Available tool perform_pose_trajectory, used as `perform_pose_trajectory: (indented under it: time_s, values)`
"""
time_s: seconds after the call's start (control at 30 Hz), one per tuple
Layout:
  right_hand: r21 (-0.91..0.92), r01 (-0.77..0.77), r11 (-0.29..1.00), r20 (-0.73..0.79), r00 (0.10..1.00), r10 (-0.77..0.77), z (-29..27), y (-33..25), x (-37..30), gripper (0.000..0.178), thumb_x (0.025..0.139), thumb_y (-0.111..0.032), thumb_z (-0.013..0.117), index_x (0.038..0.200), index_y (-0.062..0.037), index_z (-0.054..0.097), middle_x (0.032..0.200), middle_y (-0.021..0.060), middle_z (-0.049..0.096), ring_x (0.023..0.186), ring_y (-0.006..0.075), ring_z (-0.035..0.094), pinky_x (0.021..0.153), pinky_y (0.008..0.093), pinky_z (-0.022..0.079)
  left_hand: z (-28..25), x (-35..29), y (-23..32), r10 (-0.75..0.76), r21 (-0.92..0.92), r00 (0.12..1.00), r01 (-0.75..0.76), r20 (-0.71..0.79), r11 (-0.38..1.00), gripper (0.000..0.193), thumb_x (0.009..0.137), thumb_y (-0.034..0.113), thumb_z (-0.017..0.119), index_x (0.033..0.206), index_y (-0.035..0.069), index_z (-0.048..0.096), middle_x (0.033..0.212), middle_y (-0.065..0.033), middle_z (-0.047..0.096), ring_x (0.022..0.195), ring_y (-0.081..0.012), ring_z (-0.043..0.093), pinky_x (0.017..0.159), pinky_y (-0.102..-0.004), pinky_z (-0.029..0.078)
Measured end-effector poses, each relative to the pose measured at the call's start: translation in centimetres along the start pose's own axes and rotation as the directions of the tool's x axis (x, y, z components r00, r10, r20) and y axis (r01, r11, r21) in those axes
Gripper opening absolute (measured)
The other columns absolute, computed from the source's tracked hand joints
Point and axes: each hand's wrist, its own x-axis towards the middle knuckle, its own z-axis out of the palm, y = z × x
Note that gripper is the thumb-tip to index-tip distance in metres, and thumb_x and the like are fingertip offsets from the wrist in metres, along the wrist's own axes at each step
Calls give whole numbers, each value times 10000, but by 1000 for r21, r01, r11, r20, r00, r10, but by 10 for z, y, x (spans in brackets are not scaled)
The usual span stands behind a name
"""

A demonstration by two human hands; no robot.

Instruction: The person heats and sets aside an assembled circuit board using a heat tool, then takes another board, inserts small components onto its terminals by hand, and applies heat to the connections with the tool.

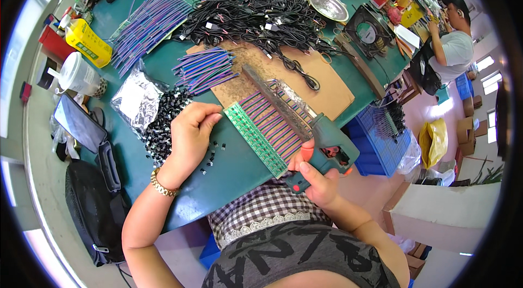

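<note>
Holding green tool (336, 138) in right hand (322, 184), lettered shirt (297, 255), printed yellow bottle (88, 43)

Head-worn fisheye — downward, close above table (234, 168)

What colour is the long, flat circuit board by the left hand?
The long circuit board is green, clearest in the head view.

Over there the right hand (320, 182) grips a dark green handheld tool (333, 134) by a circuit board (253, 138) lined with wires (269, 124); the left hand (192, 124), fingers curled, is between its corner and heaped black parts (166, 116)
</note>
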Motion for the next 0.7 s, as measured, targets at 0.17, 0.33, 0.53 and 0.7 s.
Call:
perform_pose_trajectory:
  time_s: [0.17, 0.33, 0.53, 0.7]
  values:
    - [111, 59, 992, -54, 997, -53, 8, -3, 7, 394, 932, -27, 584, 1289, -56, 419, 887, 82, 577, 873, 199, 573, 836, 377, 471, 2, 3, -2, 190, -49, 979, -187, 69, 981, 111, 805, -28, 731, 908, 9, 713, 855, -86, 707, 791, -205, 682, 700, -293, 542]
    - [124, 38, 992, 14, 999, -40, 18, -6, 26, 393, 928, -39, 599, 1275, -51, 415, 890, 78, 579, 905, 214, 582, 877, 396, 455, -1, -1, -1, 220, 68, 975, -222, 27, 973, 119, 782, -25, 756, 885, 18, 716, 860, -94, 712, 764, -210, 687, 653, -292, 548]
    - [94, 97, 991, -39, 995, -94, 4, -3, 46, 401, 915, -49, 609, 1273, -51, 428, 897, 59, 587, 922, 222, 605, 1004, 481, 426, 0, 8, -8, 327, 173, 945, -322, -3, 931, 137, 760, -25, 775, 875, 10, 710, 851, -106, 705, 747, -238, 686, 650, -305, 555]
    - [3, -15, 1000, -54, 998, 15, 9, -16, 46, 419, 909, -146, 601, 1271, -55, 411, 856, 59, 526, 875, 208, 577, 1025, 481, 431, 2, 9, -5, 361, 222, 932, -358, 28, 907, 155, 752, -34, 774, 885, 9, 708, 857, -117, 705, 744, -250, 691, 659, -313, 560]
